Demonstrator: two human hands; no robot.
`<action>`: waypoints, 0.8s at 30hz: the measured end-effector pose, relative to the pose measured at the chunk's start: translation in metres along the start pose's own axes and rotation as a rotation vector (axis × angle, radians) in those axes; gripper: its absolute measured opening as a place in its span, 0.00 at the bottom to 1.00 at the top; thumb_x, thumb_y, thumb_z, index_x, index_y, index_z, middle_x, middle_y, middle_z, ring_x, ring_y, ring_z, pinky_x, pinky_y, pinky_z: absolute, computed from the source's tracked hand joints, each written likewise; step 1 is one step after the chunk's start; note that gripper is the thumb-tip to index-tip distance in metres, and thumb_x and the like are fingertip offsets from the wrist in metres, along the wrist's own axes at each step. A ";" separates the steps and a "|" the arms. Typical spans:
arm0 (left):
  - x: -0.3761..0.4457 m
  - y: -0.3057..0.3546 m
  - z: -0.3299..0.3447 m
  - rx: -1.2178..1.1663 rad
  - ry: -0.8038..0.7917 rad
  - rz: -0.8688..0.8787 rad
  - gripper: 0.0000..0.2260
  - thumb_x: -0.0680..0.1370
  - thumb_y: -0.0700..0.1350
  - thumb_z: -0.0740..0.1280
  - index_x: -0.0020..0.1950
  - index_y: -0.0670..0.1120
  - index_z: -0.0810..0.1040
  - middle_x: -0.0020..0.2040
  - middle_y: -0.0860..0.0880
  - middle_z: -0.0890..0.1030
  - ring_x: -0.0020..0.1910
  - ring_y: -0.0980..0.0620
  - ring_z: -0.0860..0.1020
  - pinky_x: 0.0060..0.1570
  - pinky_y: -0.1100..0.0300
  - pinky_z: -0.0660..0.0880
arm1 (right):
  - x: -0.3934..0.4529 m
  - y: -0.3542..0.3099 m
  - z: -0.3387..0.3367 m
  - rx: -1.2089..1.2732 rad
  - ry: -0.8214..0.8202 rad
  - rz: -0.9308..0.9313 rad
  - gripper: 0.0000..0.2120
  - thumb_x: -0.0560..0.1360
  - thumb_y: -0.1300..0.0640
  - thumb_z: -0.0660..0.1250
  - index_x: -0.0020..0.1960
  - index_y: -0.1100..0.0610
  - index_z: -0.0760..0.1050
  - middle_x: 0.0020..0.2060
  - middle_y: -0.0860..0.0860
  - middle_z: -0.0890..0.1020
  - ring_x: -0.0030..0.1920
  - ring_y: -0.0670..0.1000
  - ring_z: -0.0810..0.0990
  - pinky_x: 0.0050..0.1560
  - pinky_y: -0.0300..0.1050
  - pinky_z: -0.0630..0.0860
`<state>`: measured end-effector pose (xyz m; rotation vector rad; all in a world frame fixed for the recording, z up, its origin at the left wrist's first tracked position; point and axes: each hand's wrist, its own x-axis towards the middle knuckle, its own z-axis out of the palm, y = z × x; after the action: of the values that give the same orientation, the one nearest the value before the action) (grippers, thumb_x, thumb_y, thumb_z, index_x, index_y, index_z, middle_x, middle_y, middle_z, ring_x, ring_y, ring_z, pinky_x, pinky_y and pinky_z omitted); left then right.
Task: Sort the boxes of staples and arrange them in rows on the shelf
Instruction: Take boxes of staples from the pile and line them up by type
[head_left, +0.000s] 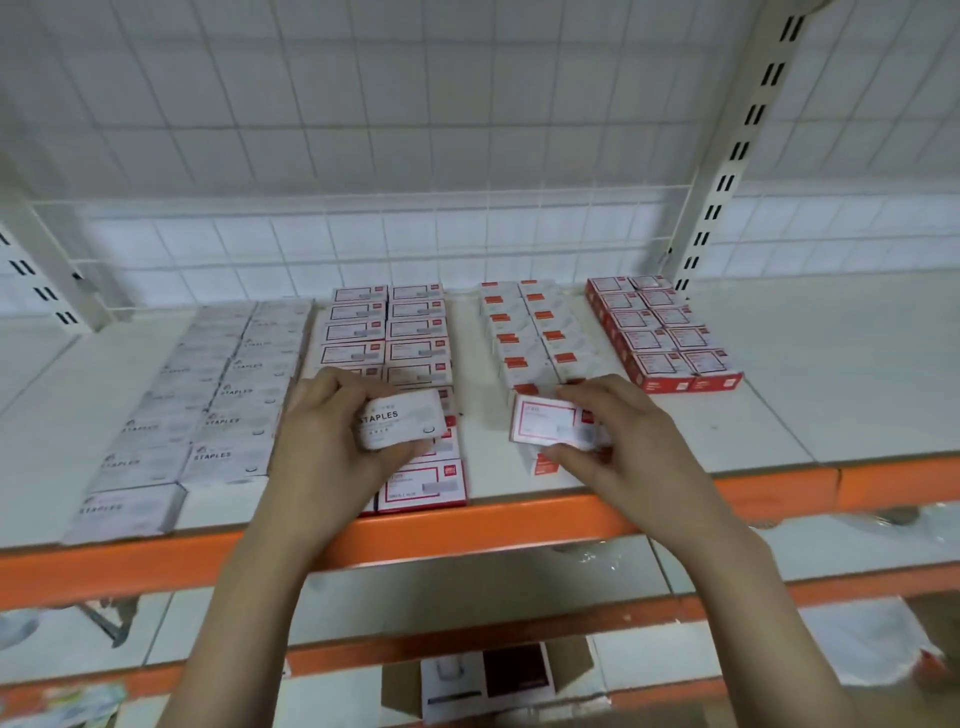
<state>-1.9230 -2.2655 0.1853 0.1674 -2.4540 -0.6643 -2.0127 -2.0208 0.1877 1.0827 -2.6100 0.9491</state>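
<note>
Two boxes up, one per hand, above the shelf (519, 512).

Left hand (332, 441) curled round a white STAPLES box (402, 426), over the red-framed rows (387, 332). Right hand (618, 441) pinching a red-framed box (553, 423), over the white-and-red rows (535, 332). Grey rows (208, 405) far left, red rows (660, 332) far right.

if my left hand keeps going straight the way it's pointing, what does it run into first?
Probably the red-bordered boxes in the second group: the left hand, gripping a white staples box, sits above that group's front rows. Its height above them is unclear.
</note>
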 end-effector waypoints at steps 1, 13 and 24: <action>-0.003 0.001 0.000 -0.009 -0.002 -0.013 0.21 0.61 0.45 0.80 0.52 0.44 0.80 0.47 0.51 0.74 0.50 0.49 0.72 0.50 0.58 0.66 | -0.001 0.000 -0.002 0.005 -0.003 0.001 0.23 0.70 0.56 0.73 0.63 0.54 0.74 0.56 0.48 0.75 0.56 0.46 0.72 0.53 0.26 0.62; -0.021 0.011 -0.012 -0.084 0.011 -0.046 0.22 0.59 0.45 0.81 0.50 0.45 0.80 0.45 0.51 0.73 0.45 0.56 0.71 0.43 0.77 0.64 | -0.015 0.000 -0.008 0.104 -0.009 0.004 0.20 0.68 0.50 0.75 0.57 0.47 0.74 0.49 0.39 0.74 0.51 0.32 0.71 0.50 0.22 0.64; -0.009 -0.018 -0.048 -0.065 -0.056 0.068 0.24 0.59 0.58 0.76 0.50 0.49 0.80 0.44 0.56 0.71 0.50 0.53 0.68 0.47 0.68 0.63 | 0.010 -0.023 0.005 0.082 -0.046 -0.050 0.20 0.66 0.49 0.76 0.56 0.52 0.77 0.50 0.44 0.79 0.52 0.41 0.75 0.50 0.29 0.71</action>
<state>-1.8884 -2.2988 0.2058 0.0399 -2.4758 -0.7265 -2.0040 -2.0422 0.1985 1.1974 -2.5874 1.0405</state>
